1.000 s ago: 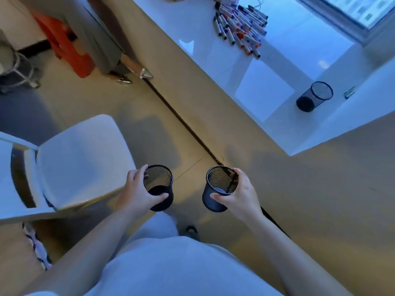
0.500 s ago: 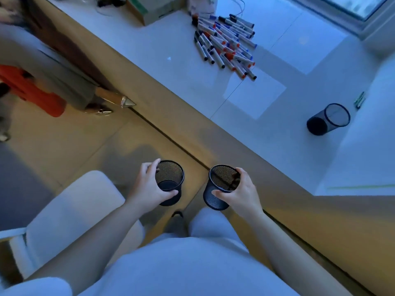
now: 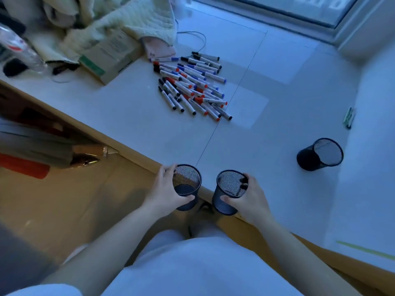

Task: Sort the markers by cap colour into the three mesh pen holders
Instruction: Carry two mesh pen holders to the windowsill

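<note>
At the near edge of the white worktop, two black mesh holders held side by side, close but apart, both upright and open-topped. Left hand wraps the left holder: thumb across its front wall, fingers round the far side, a full closed grip. Right hand grips the right holder likewise, thumb on the near wall, fingertips hooked over the far rim and showing dark through the mesh. Both holders look empty. Third holder stands alone on the worktop, well to the right, nothing visible in it. Markers lie in a loose heap farther back on the worktop, well apart from all three holders; white barrels, caps black, red and blue mixed together. Behind the heap, a cardboard box and pale quilted cloth; thin cable trails beside it. Small green item far right, too small to identify. Wooden floor below left.
</note>
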